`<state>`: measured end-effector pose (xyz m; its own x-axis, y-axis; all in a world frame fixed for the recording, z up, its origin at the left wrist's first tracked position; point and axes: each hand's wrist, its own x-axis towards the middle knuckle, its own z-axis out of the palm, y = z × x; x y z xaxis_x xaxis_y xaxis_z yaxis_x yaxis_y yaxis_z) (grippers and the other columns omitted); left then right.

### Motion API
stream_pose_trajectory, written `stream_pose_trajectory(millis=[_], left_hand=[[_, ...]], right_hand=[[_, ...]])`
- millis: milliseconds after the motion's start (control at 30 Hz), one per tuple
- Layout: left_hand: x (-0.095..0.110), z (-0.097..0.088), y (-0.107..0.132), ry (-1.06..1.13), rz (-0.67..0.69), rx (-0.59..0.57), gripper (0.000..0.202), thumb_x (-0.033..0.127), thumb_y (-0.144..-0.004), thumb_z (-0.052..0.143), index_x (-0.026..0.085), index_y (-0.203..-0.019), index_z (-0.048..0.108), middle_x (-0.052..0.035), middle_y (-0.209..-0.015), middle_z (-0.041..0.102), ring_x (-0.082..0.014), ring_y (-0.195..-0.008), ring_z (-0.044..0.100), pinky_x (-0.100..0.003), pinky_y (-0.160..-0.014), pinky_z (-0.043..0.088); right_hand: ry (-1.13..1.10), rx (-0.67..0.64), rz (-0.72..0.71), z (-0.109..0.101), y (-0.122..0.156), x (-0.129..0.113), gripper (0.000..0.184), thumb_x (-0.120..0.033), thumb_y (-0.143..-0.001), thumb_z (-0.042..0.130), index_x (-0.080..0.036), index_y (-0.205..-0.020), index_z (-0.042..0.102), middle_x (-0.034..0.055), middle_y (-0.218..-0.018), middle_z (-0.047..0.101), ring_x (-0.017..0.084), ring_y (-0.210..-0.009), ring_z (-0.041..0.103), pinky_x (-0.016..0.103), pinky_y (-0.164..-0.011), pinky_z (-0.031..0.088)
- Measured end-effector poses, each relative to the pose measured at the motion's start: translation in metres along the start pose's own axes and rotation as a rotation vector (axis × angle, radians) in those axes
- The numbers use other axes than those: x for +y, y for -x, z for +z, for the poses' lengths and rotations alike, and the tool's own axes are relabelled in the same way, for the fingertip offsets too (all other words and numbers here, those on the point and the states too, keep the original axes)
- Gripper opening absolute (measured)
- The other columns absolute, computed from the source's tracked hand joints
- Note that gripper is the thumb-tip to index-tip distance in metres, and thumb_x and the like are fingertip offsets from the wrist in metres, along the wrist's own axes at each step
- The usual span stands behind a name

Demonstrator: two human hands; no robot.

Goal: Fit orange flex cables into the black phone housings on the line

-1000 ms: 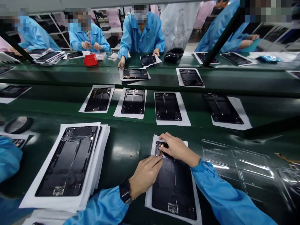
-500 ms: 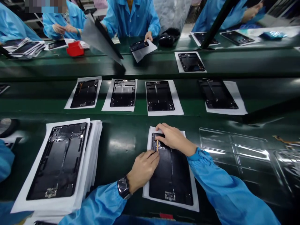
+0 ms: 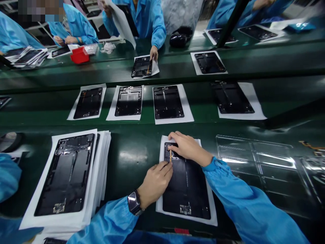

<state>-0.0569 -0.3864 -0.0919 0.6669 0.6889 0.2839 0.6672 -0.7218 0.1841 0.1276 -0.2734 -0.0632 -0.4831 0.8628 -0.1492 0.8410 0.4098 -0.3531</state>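
Directly below the camera, a black tablet back housing (image 3: 186, 184) lies on a white paper sheet (image 3: 212, 217) on the green table (image 3: 134, 159), and a small gold flex strip (image 3: 170, 155) sits near its far left corner. Over that corner the right hand (image 3: 189, 148) lies flat, fingers together and bent down, its fingertips pressing the housing just beside the strip. From the near left the left hand (image 3: 154, 183) reaches in, fingers curled close, the thumb and forefinger tips meeting at the strip's near end; whether they truly pinch it is too small to tell. A smartwatch (image 3: 133, 202) sits on that wrist, and both blue sleeves run out of the frame. Left of the hands stands a stack of paper-backed housings (image 3: 67, 176); to the right lies a clear plastic tray (image 3: 256, 159), its far end blurred by glare.
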Motion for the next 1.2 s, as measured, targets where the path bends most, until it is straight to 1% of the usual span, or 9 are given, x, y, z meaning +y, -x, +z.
stream_pose_trajectory(millis=[133,200,300,467,567,633,733,900,1200], left_hand=[[-0.008,-0.015,-0.004,0.146,-0.044,-0.082,0.029,0.033,-0.097,0.054,0.011,-0.115,0.062,-0.0108,-0.122,0.064,-0.0226,-0.113,0.059,-0.035,-0.09,0.056],[-0.013,-0.021,-0.006,0.21,-0.061,-0.105,0.027,0.027,-0.098,0.051,0.013,-0.12,0.06,-0.0102,-0.131,0.059,-0.0208,-0.115,0.057,-0.034,-0.095,0.054],[-0.017,-0.025,-0.008,0.207,-0.013,-0.177,0.029,0.017,-0.095,0.05,0.013,-0.122,0.059,-0.0108,-0.139,0.053,-0.0229,-0.119,0.053,-0.037,-0.1,0.051],[-0.013,-0.026,-0.004,0.174,0.032,-0.264,0.033,0.014,-0.09,0.053,0.008,-0.123,0.058,-0.0146,-0.141,0.05,-0.029,-0.129,0.046,-0.041,-0.106,0.047],[-0.014,-0.026,0.003,0.268,0.009,-0.188,0.027,0.015,-0.092,0.051,0.013,-0.117,0.061,-0.013,-0.143,0.048,-0.0267,-0.13,0.047,-0.041,-0.107,0.047],[-0.018,-0.024,0.006,0.34,-0.032,-0.113,0.034,0.018,-0.094,0.051,0.017,-0.127,0.055,-0.0123,-0.147,0.043,-0.0256,-0.134,0.045,-0.042,-0.11,0.044],[-0.022,-0.021,0.01,0.393,-0.089,-0.09,0.065,0.023,-0.09,0.06,0.017,-0.148,0.031,-0.0162,-0.154,0.032,-0.0284,-0.143,0.032,-0.048,-0.116,0.036],[-0.025,-0.018,0.012,0.429,-0.104,-0.108,0.08,0.022,-0.086,0.066,0.016,-0.151,0.02,-0.0202,-0.154,0.028,-0.0299,-0.146,0.025,-0.048,-0.118,0.032],[-0.025,-0.013,0.016,0.439,-0.15,-0.08,0.079,0.019,-0.087,0.064,0.014,-0.15,0.017,-0.0198,-0.155,0.028,-0.0288,-0.148,0.02,-0.047,-0.12,0.03]], right_hand=[[-0.086,0.077,0.04,-0.011,0.013,-0.004,0.017,-0.027,-0.097,0.047,-0.018,-0.108,0.057,0.007,-0.105,0.058,0.019,-0.081,0.062,0.031,-0.074,0.045],[-0.226,0.085,0.025,-0.02,0.027,-0.006,0.025,-0.017,-0.099,0.036,-0.018,-0.109,0.058,0.0073,-0.105,0.059,0.017,-0.087,0.063,0.029,-0.08,0.047],[-0.336,0.03,0.013,-0.03,0.057,-0.01,0.03,-0.014,-0.097,0.036,-0.021,-0.112,0.061,0.0056,-0.107,0.065,0.017,-0.096,0.063,0.029,-0.084,0.048],[-0.308,-0.026,0.156,-0.027,0.105,-0.02,0.019,-0.031,-0.098,0.047,-0.023,-0.094,0.064,0.0003,-0.08,0.069,0.018,-0.07,0.065,0.029,-0.064,0.048],[-0.241,0.038,0.116,-0.009,0.121,-0.029,0.016,-0.03,-0.099,0.046,-0.021,-0.099,0.06,0.0011,-0.077,0.067,0.018,-0.064,0.064,0.029,-0.059,0.047],[-0.186,0.096,0.028,0.005,0.122,-0.037,0.015,-0.023,-0.099,0.044,-0.019,-0.106,0.057,0.0039,-0.086,0.068,0.018,-0.069,0.066,0.029,-0.061,0.048],[-0.043,0.127,-0.069,0.023,0.113,-0.051,0.016,-0.012,-0.096,0.043,-0.017,-0.103,0.057,0.0052,-0.089,0.067,0.019,-0.07,0.065,0.029,-0.061,0.048],[0.096,0.094,-0.167,0.034,0.093,-0.072,0.021,0.001,-0.087,0.046,-0.016,-0.091,0.057,0.0049,-0.085,0.065,0.02,-0.069,0.064,0.03,-0.059,0.047],[0.039,0.161,-0.1,0.04,0.095,-0.069,0.013,-0.018,-0.098,0.045,-0.017,-0.098,0.058,0.0055,-0.084,0.069,0.019,-0.07,0.067,0.028,-0.059,0.048]])
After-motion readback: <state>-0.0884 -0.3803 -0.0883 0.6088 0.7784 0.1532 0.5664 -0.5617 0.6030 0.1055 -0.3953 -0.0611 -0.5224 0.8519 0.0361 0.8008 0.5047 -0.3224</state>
